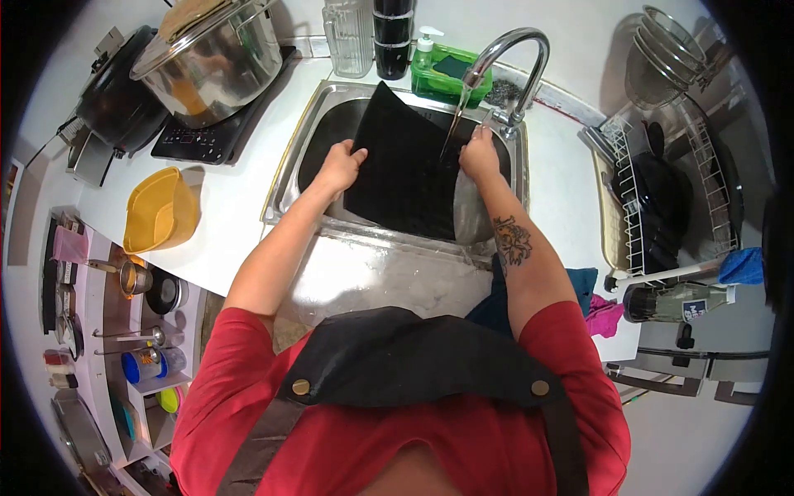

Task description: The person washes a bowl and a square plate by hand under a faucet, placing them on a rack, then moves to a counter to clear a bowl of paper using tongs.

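Note:
A black, flat, roughly rectangular mat [405,169] is tilted over the steel sink [318,136]. My left hand [341,168] grips its left edge, thumb on the near face. My right hand [481,155] is closed at its right edge, with the fingertips partly hidden. From the curved faucet [521,40] a stream of water [452,136] falls onto the mat close to my right hand. The mat hides much of the basin. Water wets the counter front [356,273] before the sink.
Behind the sink stand a green caddy [430,83] and a soap pump [425,45]. At left are a yellow tub [161,211] and a large steel pot [236,66] on a black cooktop [194,142]. A dish rack [633,215] stands at right, near a teal cloth [581,285].

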A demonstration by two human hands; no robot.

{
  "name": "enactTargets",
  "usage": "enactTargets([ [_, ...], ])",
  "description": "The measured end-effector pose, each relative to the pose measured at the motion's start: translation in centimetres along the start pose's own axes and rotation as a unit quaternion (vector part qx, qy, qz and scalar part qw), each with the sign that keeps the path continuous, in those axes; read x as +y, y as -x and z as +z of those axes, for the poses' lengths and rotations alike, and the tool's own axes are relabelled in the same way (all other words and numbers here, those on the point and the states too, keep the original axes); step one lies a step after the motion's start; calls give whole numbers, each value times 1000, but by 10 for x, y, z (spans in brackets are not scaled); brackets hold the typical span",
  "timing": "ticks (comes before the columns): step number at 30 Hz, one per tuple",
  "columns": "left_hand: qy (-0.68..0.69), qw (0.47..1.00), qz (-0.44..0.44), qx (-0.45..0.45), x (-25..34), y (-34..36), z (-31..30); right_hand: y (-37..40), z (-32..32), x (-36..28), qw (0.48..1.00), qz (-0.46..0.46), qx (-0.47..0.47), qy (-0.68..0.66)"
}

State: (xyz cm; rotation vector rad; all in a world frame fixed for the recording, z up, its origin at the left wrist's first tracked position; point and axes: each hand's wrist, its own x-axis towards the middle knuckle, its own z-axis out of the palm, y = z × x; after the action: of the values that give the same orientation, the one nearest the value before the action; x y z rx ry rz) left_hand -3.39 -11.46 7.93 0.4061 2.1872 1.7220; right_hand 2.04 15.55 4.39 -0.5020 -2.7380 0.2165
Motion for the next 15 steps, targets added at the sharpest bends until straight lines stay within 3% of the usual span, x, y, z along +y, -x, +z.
enactTargets([
  [4, -124, 984, 123, 19, 13, -9, -23, 8, -12, -7, 996, 50, -52, -58],
  [6, -221, 966, 130, 28, 57, 15, -28, 8, -21, -13, 991, 48, -110, 55],
  [7, -222, 965, 134, 27, 78, 28, -29, -2, 12, 0, 987, 49, -125, 86],
  [8, -308, 940, 142, 35, 96, 38, -30, -8, 8, -1, 988, 50, -120, 86],
  [9, -391, 908, 147, 43, 107, 47, -32, -12, 3, -5, 981, 62, -181, 19],
  [10, -391, 907, 150, 43, 114, 53, -33, -16, -4, -9, 967, 74, -240, -48],
  [11, -430, 882, 191, 38, 118, 59, -34, -26, -14, -11, 934, 86, -289, -191],
  [12, -466, 854, 230, 33, 118, 66, -34, -17, -31, -23, 869, 192, -285, -357],
  [13, -464, 854, 234, 31, 115, 72, -34, -1, -55, -41, 766, 290, -266, -508],
  [14, -485, 827, 284, 20, 108, 77, -35, 13, -78, -50, 694, 282, -327, -576],
  [15, -503, 796, 336, 10, 102, 82, -34, 26, -95, -53, 571, 263, -389, -673],
])
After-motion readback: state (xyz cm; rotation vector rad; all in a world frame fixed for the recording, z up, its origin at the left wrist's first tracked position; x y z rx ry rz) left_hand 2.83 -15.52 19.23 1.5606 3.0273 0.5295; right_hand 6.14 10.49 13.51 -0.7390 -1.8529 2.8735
